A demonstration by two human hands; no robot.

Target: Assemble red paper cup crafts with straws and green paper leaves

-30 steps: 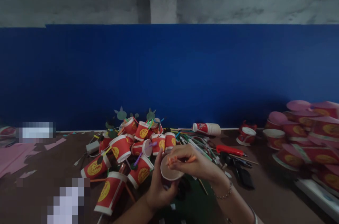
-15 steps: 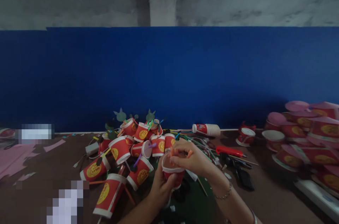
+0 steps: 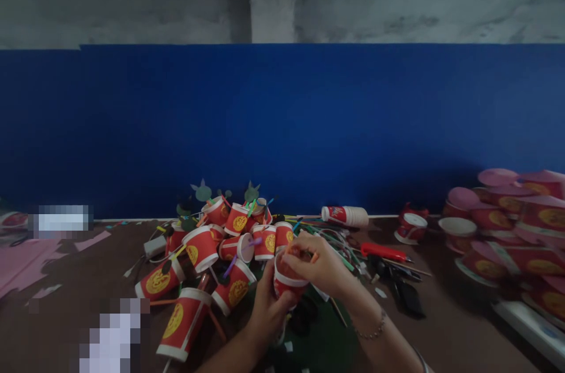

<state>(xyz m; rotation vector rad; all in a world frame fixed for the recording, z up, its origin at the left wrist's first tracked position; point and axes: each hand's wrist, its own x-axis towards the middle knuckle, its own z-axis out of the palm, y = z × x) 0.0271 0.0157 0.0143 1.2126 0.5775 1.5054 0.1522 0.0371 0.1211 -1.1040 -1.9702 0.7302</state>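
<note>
My left hand (image 3: 270, 302) is wrapped round a red paper cup (image 3: 288, 283) with a white rim, its mouth tilted toward me. Over that mouth, my right hand (image 3: 316, 261) pinches a thin orange straw (image 3: 315, 257); the fingers hide much of it, and its lower end is inside the cup or behind them. Just left of the hands lies a heap of red cups (image 3: 238, 292) with yellow round prints. Coloured straws, such as a purple straw (image 3: 230, 265), poke out of several. A dark green mat (image 3: 329, 337) lies under my hands.
Behind my right hand are a sleeve of stacked cups (image 3: 346, 216), loose straws and a red-handled tool (image 3: 384, 252). A black object (image 3: 409, 299) lies nearby. Pink-topped cups (image 3: 498, 217) are piled at far right, pink paper (image 3: 30, 261) at left. A blue panel (image 3: 282, 126) stands behind.
My right fingers have dipped slightly lower at the cup's mouth with the orange straw. The cup has tipped a little more toward me in my left hand. Otherwise the table looks the same.
</note>
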